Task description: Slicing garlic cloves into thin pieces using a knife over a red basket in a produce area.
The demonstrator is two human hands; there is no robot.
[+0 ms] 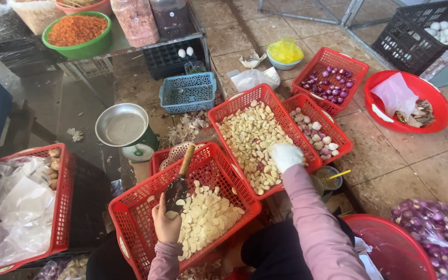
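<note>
1. A knife (178, 184) with a wooden handle is gripped by the closed left hand (167, 224) over the near red basket (130, 218) of sliced garlic (206, 218).
2. The gloved right hand (285, 155) is laid on peeled garlic cloves (250, 140) in the middle red basket (234, 106); its grip cannot be told.

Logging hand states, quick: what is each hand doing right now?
Left hand: closed around a knife, over the basket of sliced garlic.
Right hand: white-gloved, resting in the basket of peeled cloves; grip cannot be told.
</note>
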